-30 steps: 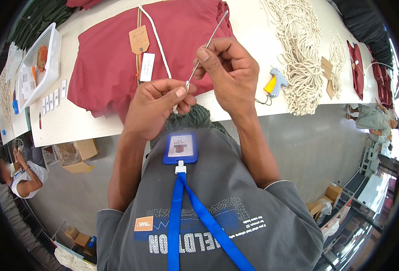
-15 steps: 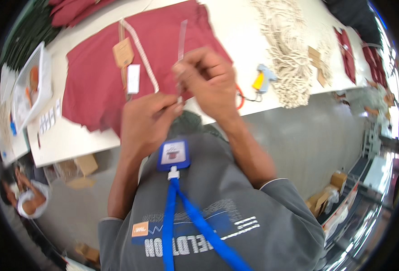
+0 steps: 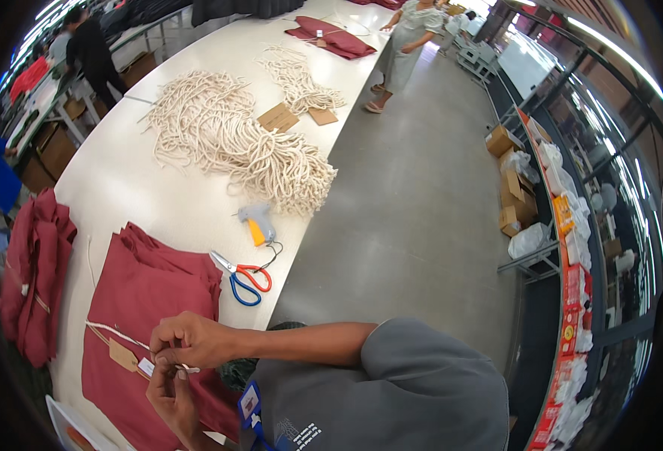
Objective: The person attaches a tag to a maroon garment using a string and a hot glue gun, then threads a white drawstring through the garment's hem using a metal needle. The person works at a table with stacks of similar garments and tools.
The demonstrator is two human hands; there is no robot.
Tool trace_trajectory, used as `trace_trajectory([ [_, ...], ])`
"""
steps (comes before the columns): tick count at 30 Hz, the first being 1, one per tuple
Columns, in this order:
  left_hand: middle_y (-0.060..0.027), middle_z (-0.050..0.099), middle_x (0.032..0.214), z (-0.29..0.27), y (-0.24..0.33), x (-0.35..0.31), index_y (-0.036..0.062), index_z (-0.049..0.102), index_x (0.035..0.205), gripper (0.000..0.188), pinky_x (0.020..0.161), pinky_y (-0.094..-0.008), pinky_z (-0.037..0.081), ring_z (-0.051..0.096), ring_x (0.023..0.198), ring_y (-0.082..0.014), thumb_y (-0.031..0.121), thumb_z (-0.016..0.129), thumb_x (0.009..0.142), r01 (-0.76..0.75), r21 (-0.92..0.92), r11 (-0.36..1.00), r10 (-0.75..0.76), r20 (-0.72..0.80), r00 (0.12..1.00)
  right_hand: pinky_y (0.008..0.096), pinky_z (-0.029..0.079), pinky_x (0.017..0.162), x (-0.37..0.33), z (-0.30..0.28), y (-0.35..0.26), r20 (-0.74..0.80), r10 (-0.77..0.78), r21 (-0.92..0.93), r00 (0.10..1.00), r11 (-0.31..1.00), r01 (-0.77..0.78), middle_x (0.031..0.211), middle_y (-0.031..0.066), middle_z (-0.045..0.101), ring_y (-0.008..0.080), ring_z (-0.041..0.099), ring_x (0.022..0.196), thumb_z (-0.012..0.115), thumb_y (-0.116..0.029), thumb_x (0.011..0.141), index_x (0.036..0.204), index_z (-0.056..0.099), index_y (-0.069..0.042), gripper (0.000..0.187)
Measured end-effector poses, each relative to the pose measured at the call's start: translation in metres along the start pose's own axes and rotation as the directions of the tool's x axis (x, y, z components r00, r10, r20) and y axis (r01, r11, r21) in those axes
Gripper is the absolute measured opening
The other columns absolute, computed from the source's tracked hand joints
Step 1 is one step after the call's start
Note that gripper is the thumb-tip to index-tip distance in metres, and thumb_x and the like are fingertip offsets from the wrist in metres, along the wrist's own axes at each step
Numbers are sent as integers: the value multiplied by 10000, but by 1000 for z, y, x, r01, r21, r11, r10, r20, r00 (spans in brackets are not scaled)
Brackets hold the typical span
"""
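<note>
Over the folded maroon cloth at the table's near edge, my two hands are brought close together. My right hand is closed with its fingertips pinched on a white cord, which runs in from the left across the cloth. Just below it, my left hand has its fingers bent up to the same spot, pinching near the cord's short end. The exact grip there is partly hidden by the fingers. Beside the hands lie a tan card tag and a small white label on the cloth.
Scissors with red and blue handles and a grey-yellow tagging gun lie near the table edge. Beyond are heaps of cream cords and brown cards. More maroon cloth is at left. A person stands beside the table.
My view has swung to the right, so the table and floor on that side show more. Both hands stay together over the maroon cloth; the clear thin strip above my right hand no longer shows.
</note>
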State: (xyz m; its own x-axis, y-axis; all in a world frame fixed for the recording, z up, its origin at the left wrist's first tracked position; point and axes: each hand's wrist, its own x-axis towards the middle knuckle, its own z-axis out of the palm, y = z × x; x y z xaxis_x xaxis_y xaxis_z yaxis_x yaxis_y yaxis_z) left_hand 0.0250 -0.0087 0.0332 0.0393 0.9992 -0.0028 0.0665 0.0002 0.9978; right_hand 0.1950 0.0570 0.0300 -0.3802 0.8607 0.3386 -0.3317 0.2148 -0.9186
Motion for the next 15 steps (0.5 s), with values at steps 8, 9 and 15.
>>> trace_trajectory([
  [8, -102, 708, 905, -18, -12, 13, -58, 656, 996, 145, 749, -278, 523, 653, 775, -146, 83, 651, 961, -18, -206, 978, 57, 185, 981, 227, 456, 487, -2, 3, 4, -38, -98, 156, 994, 982, 102, 705, 22, 640, 59, 582, 541, 645, -82, 981, 914, 620, 8, 115],
  [9, -103, 709, 894, -20, -14, 14, -52, 657, 985, 141, 736, -282, 526, 654, 758, -149, 87, 656, 959, -27, -224, 974, 66, 170, 983, 227, 458, 484, -1, 5, 5, -37, -94, 162, 995, 982, 99, 705, 21, 639, 60, 581, 537, 648, -87, 981, 916, 618, 8, 120],
  [15, -131, 719, 946, -26, -8, 5, -49, 729, 970, 137, 809, -329, 552, 674, 871, -203, 84, 712, 943, 99, -165, 981, -71, 171, 983, 229, 472, 512, 0, 7, 5, -17, -60, 231, 998, 971, 62, 724, 21, 652, 53, 588, 565, 658, -106, 982, 917, 622, 8, 137],
])
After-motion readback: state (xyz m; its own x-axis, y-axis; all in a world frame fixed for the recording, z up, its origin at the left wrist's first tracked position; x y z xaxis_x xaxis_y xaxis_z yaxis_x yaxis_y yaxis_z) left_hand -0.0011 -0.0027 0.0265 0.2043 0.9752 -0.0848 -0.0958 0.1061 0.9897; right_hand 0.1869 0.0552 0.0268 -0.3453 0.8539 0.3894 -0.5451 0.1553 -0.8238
